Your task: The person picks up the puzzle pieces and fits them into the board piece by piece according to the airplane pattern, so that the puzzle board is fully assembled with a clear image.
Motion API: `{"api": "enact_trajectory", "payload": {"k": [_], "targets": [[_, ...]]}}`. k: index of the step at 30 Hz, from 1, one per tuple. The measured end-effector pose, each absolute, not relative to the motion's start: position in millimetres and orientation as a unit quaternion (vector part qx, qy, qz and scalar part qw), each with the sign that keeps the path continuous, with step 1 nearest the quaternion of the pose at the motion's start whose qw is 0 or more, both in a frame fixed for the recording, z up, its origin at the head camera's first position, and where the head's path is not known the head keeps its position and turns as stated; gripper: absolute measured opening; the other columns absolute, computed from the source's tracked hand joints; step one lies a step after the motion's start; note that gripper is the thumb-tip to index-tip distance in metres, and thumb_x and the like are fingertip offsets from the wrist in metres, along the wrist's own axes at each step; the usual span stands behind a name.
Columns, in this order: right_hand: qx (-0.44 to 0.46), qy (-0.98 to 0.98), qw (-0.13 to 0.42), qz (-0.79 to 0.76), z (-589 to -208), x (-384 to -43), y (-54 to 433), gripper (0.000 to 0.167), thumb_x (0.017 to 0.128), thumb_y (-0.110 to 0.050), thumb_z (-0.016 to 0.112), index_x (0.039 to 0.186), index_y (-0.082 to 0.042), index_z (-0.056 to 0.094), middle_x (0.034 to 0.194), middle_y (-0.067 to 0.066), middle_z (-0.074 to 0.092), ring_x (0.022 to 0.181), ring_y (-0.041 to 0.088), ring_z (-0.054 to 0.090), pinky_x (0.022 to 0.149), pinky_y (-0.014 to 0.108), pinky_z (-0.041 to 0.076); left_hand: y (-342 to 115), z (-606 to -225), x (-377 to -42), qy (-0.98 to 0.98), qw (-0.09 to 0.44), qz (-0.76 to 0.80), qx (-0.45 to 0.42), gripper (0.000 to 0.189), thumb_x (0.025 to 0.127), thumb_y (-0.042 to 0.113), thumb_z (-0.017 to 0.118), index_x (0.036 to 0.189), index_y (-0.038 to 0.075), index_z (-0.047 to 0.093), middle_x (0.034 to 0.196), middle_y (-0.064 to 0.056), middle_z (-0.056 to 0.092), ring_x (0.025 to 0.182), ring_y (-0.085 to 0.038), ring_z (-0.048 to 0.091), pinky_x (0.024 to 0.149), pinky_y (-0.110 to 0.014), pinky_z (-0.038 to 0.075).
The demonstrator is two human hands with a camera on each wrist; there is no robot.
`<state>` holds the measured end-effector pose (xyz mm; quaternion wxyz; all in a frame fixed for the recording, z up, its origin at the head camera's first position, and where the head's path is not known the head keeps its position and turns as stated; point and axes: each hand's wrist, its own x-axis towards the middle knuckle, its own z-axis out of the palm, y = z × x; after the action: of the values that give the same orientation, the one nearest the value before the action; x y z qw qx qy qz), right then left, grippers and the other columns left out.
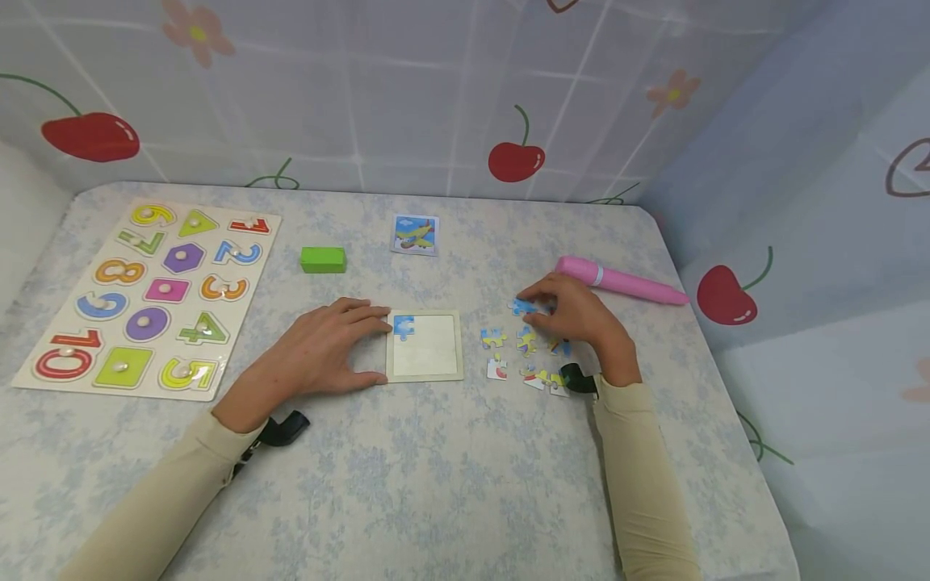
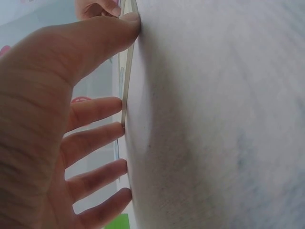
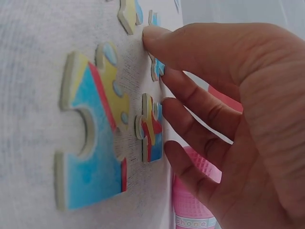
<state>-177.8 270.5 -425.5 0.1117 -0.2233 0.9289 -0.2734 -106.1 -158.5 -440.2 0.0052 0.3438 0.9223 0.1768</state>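
Note:
A square puzzle frame (image 1: 425, 377) lies on the table with one blue puzzle piece (image 1: 404, 326) in its top left corner. My left hand (image 1: 323, 347) rests at the frame's left side, thumb and index finger touching its edge, fingers spread and fairly straight. To the right of the frame, my right hand (image 1: 574, 311) reaches over loose puzzle pieces (image 1: 526, 340) and pinches a blue jigsaw piece (image 1: 522, 307) between thumb and index finger. In the right wrist view, that piece (image 3: 155, 70) is partly hidden by the thumb. Other loose pieces (image 3: 95, 138) lie flat nearby.
A pink microphone-shaped toy (image 1: 625, 282) lies beyond my right hand. Behind the frame are a small airplane picture card (image 1: 415, 235) and a green block (image 1: 323, 260). A number-and-shape peg board (image 1: 156, 294) occupies the table's left side. Cherry-patterned curtains stand behind and right.

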Motion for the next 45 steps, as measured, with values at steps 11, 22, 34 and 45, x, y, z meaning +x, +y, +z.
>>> {"api": "enact_trajectory", "payload": {"k": [11, 22, 34, 45], "targets": [[-0.220, 0.931, 0.110, -0.268, -424.5, -176.8, 265.3, 0.034, 0.093, -0.013, 0.085, 0.125, -0.004, 0.079, 0.119, 0.013, 0.073, 0.106, 0.028, 0.065, 0.097, 0.048, 0.054, -158.1, -439.5, -105.4, 0.922, 0.008, 0.181, 0.343, 0.072, 0.083, 0.058, 0.089, 0.138, 0.015, 0.073, 0.157, -0.004, 0.059, 0.145, -0.034, 0.051, 0.104, -0.058, 0.053], [-0.228, 0.938, 0.094, -0.245, -424.4, -175.9, 260.1, 0.033, 0.093, -0.020, 0.086, 0.124, -0.010, 0.081, 0.118, 0.007, 0.073, 0.106, 0.025, 0.065, 0.097, 0.046, 0.053, -158.7, -439.8, -105.3, 0.921, 0.006, 0.182, 0.344, 0.072, 0.083, 0.058, 0.089, 0.138, 0.015, 0.073, 0.157, -0.004, 0.059, 0.146, -0.033, 0.051, 0.103, -0.058, 0.054], [-0.254, 0.935, 0.088, -0.234, -419.7, -171.8, 241.5, 0.033, 0.091, -0.022, 0.088, 0.122, -0.013, 0.082, 0.115, 0.002, 0.074, 0.105, 0.020, 0.066, 0.095, 0.042, 0.054, -159.2, -440.7, -105.0, 0.920, 0.006, 0.182, 0.346, 0.074, 0.083, 0.058, 0.089, 0.141, 0.015, 0.071, 0.158, -0.004, 0.059, 0.146, -0.033, 0.051, 0.102, -0.058, 0.054], [-0.272, 0.931, 0.085, -0.226, -410.6, -165.9, 224.3, 0.029, 0.093, -0.024, 0.085, 0.121, -0.016, 0.082, 0.113, -0.001, 0.074, 0.106, 0.019, 0.066, 0.093, 0.042, 0.054, -159.0, -440.1, -106.4, 0.923, 0.011, 0.172, 0.344, 0.075, 0.084, 0.060, 0.088, 0.142, 0.015, 0.071, 0.159, -0.004, 0.058, 0.146, -0.033, 0.050, 0.102, -0.057, 0.054]]}}
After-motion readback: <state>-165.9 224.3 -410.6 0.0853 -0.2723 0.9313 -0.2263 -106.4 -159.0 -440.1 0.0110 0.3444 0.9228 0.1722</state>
